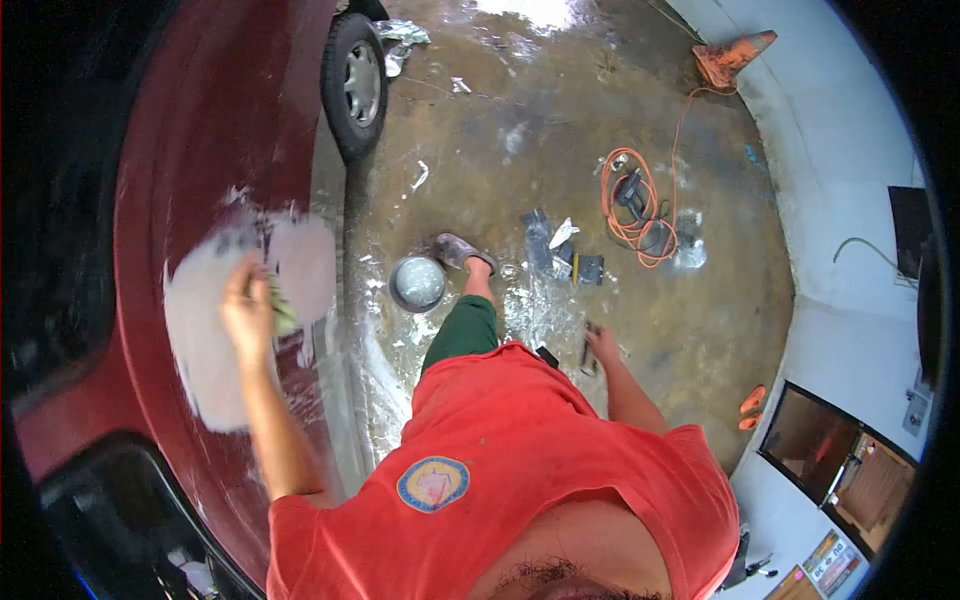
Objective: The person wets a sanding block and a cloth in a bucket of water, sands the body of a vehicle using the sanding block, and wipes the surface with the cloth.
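My left hand [246, 310] is against the side of a dark red car [215, 110], its fingers closed on a pale yellow-green cloth [283, 308]. Under and around it lies a patch of whitish-grey filler [205, 340], with a second rounded patch [303, 265] beside it. Low at my other side, my right hand [604, 346] is closed around a small dark tool with a lighter end [588, 352]; its exact kind I cannot tell.
A round metal basin of cloudy water [418, 283] stands near my foot. Dark sheets [540, 240] lie on the wet, white-stained floor. Farther off are a coiled orange cord [612, 205] with a black power tool [632, 193], an orange cone [730, 60] and orange sandals [752, 407].
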Demonstrator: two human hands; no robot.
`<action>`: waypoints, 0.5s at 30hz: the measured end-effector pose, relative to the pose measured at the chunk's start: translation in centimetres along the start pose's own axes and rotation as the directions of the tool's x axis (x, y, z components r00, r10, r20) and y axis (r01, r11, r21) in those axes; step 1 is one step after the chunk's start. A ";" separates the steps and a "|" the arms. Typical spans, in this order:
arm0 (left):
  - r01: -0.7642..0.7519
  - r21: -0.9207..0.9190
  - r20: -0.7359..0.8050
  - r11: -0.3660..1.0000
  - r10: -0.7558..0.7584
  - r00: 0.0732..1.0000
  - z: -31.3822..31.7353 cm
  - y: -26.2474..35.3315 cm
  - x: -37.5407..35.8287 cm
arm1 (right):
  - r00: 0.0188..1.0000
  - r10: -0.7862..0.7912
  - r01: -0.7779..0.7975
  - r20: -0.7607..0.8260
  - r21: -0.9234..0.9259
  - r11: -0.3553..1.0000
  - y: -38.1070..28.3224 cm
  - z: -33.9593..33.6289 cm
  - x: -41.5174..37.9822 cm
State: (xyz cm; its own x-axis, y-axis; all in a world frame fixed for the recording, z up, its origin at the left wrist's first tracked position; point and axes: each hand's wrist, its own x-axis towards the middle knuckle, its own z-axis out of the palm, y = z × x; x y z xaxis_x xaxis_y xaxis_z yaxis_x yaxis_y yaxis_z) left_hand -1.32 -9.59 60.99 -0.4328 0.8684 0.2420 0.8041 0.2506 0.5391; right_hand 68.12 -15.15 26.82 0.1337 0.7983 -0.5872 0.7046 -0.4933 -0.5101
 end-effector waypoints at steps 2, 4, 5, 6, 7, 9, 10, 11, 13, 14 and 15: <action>0.253 -0.413 0.127 0.875 -0.220 0.967 9.6 0.2 -1.1 | 0.996 -0.090 0.089 -0.004 -0.112 0.990 -5.9 3.2 7.7; 0.259 -0.379 0.222 0.888 -0.185 0.957 18.1 0.7 -1.8 | 0.986 -0.158 0.160 0.054 -0.045 0.986 -20.5 1.1 9.2; 0.297 -0.423 0.301 0.856 -0.176 0.937 20.5 2.2 -1.7 | 0.970 -0.235 0.237 0.059 -0.029 0.971 -24.2 2.1 12.1; 0.329 -0.463 0.370 0.823 -0.158 0.915 22.4 3.8 -1.1 | 0.971 -0.225 0.230 0.085 -0.061 0.971 -29.9 1.8 13.4; 0.381 -0.447 0.455 0.809 -0.161 0.876 24.3 4.6 -0.1 | 0.952 -0.305 0.304 0.026 0.009 0.952 -34.2 2.1 14.8; 0.481 -0.427 0.612 0.766 -0.147 0.777 26.1 6.8 2.3 | 0.902 -0.427 0.431 -0.063 0.091 0.898 -41.7 1.5 16.6; 0.525 -0.426 0.679 0.737 -0.124 0.724 26.3 8.3 4.2 | 0.875 -0.475 0.483 -0.091 0.110 0.869 -45.8 0.8 16.9; 0.564 -0.423 0.734 0.709 -0.097 0.672 26.4 9.7 6.1 | 0.841 -0.527 0.540 -0.118 0.132 0.832 -49.3 0.0 17.4; 0.636 -0.459 0.812 0.620 0.004 0.583 26.9 12.1 9.8 | 0.812 -0.576 0.574 -0.101 0.325 0.752 -54.3 -1.2 18.7; 0.665 -0.471 0.840 0.579 0.065 0.539 27.1 13.3 11.5 | 0.796 -0.597 0.576 -0.095 0.421 0.701 -56.7 -2.0 19.1; 0.659 -0.513 0.821 0.551 0.092 0.563 27.4 14.4 13.1 | 0.818 -0.572 0.511 -0.058 0.532 0.675 -60.2 -4.4 16.8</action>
State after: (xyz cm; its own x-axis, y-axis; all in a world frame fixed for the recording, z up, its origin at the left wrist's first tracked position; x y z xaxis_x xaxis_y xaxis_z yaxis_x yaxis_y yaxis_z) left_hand 15.77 17.13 49.81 0.1651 0.8633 -0.4769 -0.0512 0.4904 0.8700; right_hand 30.99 29.49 50.45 -0.2534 0.9554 -0.1516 0.1734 -0.1093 -0.9788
